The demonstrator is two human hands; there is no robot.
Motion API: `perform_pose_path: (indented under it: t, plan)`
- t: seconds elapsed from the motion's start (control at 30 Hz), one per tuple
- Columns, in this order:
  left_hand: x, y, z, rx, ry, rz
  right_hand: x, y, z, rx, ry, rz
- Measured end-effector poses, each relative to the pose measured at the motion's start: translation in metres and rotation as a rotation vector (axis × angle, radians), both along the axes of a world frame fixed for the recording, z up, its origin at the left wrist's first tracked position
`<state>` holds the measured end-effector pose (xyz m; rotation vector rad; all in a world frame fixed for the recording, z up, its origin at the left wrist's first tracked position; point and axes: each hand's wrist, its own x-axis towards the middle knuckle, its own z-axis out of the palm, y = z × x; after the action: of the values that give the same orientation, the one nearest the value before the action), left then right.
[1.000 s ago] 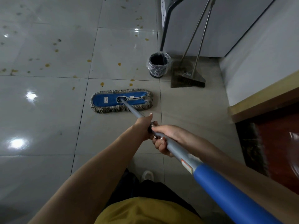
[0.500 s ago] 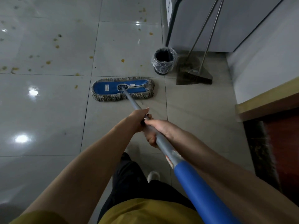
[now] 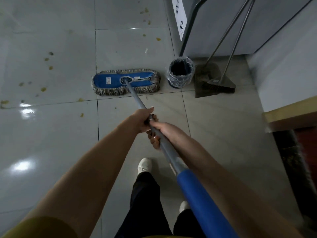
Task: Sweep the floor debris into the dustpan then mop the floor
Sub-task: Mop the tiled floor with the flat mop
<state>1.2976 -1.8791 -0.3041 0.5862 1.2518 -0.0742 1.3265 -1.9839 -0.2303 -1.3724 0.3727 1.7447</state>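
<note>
A flat blue mop head (image 3: 126, 82) with a grey fringe lies on the pale tiled floor (image 3: 51, 134), ahead of me. Its grey metal pole (image 3: 137, 98) runs back to a blue foam grip (image 3: 202, 203) at the lower right. My left hand (image 3: 141, 120) is closed round the pole, and my right hand (image 3: 162, 133) grips it just behind, touching the left. Yellow-brown spots of debris (image 3: 43, 89) dot the tiles to the left and beyond the mop. A dustpan (image 3: 205, 81) and a broom (image 3: 221, 84) lean by the wall at the right.
A small black bin (image 3: 180, 73) with a clear liner stands just right of the mop head. A grey cabinet (image 3: 223, 23) with a dark metal leg is behind it. A wall and a yellow-edged ledge (image 3: 289, 112) close off the right side. My feet in white shoes (image 3: 145, 165) are below.
The mop head has slid forward across the tile seam, away from me, and now lies level with the bin. Both hands stayed on the pole and moved forward with it.
</note>
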Motion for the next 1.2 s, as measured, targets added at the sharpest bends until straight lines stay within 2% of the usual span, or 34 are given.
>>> perform_pose_path:
  t: [0.23,0.37,0.43,0.57,0.77,1.07,1.2]
  plan:
    - [0.017,0.105,-0.014,-0.03,-0.056,0.01,0.012,0.103,-0.014,0.004,-0.097,-0.054]
    - [0.036,0.12,-0.018,0.071,0.041,0.121,0.022,0.128,-0.018,-0.024,-0.079,-0.048]
    - [0.041,0.117,-0.018,0.056,0.022,0.184,0.027,0.13,-0.018,-0.03,-0.062,-0.053]
    - [0.034,0.106,-0.015,-0.04,-0.033,0.114,0.025,0.116,-0.019,-0.061,-0.133,-0.01]
    - [0.024,0.086,-0.008,-0.068,-0.068,0.036,0.021,0.087,-0.016,-0.064,-0.163,0.001]
    - [0.016,0.01,-0.01,-0.12,-0.054,-0.044,0.016,0.005,-0.002,-0.109,-0.097,0.016]
    - [0.003,-0.032,-0.006,-0.124,-0.045,-0.085,-0.005,-0.034,-0.001,-0.119,-0.17,0.022]
